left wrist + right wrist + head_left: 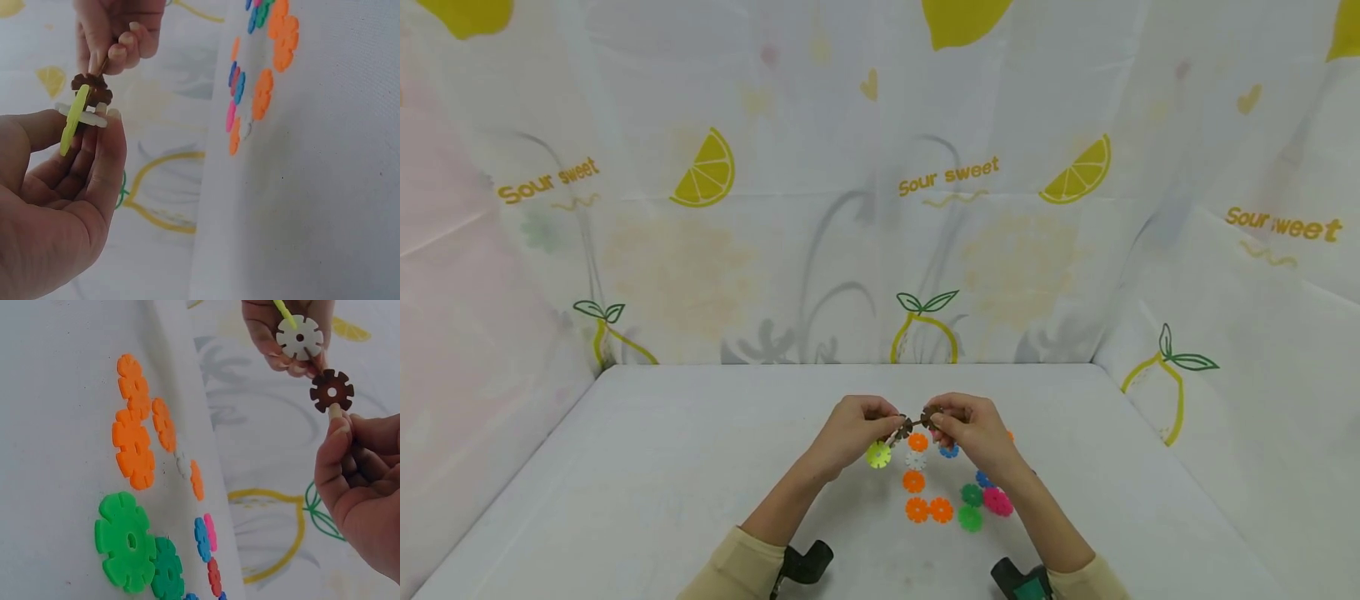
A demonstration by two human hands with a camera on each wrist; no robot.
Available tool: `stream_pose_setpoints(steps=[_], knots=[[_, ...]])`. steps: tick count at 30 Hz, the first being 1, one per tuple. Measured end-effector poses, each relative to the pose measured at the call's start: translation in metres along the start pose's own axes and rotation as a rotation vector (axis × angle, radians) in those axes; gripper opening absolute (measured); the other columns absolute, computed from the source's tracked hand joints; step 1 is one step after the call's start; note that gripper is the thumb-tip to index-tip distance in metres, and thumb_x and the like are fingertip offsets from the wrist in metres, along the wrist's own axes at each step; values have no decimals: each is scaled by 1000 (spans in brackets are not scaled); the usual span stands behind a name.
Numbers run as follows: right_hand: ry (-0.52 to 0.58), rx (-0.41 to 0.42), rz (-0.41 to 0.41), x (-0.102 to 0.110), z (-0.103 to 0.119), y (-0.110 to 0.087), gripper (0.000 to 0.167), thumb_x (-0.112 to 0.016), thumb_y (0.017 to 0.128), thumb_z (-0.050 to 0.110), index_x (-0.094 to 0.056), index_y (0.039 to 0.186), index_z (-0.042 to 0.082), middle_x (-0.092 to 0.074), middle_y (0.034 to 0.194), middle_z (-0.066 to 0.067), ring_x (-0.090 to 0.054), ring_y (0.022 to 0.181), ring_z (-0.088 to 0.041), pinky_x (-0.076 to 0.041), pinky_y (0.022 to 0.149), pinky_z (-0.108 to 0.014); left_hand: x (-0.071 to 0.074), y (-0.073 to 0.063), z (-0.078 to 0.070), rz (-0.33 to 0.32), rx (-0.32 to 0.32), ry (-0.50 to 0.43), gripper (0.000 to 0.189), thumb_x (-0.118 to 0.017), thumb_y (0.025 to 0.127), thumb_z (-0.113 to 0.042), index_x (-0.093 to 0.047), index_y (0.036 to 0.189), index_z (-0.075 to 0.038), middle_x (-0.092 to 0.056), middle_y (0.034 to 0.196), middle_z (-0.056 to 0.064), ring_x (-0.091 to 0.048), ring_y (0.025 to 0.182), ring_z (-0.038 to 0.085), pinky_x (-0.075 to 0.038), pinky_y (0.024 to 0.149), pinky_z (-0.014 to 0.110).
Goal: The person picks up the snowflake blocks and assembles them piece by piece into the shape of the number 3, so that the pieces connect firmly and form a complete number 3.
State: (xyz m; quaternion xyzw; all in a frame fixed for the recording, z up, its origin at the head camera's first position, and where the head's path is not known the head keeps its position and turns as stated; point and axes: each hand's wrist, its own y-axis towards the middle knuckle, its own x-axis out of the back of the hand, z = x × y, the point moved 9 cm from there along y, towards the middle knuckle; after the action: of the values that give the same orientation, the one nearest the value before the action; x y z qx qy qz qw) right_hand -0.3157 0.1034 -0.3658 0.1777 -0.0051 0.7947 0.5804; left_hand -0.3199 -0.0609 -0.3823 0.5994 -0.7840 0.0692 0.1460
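Both hands are raised over the table with a small chain of notched snowflake discs between them. My left hand pinches the end with a white disc and a yellow-green disc slotted crosswise into it. A brown disc stands against that pair, right by the left fingertips. My right hand pinches another brown disc at its rim between thumb and fingers. In the right wrist view this brown disc shows face-on and meets the edge of the first brown one.
Loose discs lie on the white table below the hands: orange, white, yellow-green, green, pink and blue. A lemon-print curtain encloses the back and sides.
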Motion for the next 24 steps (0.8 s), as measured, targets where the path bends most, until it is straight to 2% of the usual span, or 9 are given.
stream_pose_setpoints(steps=[7,11,15,24], knots=[[22,0,-8,5,1,1,24,-61,97,9,-65,115,-7,-67,87,-26,-65,67,-17,-59,67,-26,-2,1,1,60,0,-34,20,-65,95,-25,-71,99,-6,-68,90,4,-61,80,14,-53,73,26],[65,-35,-29,7,-4,1,26,-61,97,10,-64,118,-6,-69,88,-17,-68,70,-14,-60,70,-26,-4,1,1,86,17,-63,20,-64,96,-23,-69,102,-4,-69,96,6,-63,85,14,-57,81,30],[96,-37,-41,8,-6,2,26,-61,97,8,-62,119,-6,-70,85,-8,-71,73,-19,-60,71,-25,-4,0,0,99,28,-80,21,-63,96,-22,-68,104,-3,-70,100,8,-65,86,14,-58,85,33],[124,-15,-37,6,-5,2,29,-62,97,9,-58,120,-9,-70,87,-17,-70,72,-18,-59,70,-25,-5,-1,-1,126,26,-73,23,-63,96,-23,-67,106,-2,-70,103,9,-64,87,14,-58,85,33]])
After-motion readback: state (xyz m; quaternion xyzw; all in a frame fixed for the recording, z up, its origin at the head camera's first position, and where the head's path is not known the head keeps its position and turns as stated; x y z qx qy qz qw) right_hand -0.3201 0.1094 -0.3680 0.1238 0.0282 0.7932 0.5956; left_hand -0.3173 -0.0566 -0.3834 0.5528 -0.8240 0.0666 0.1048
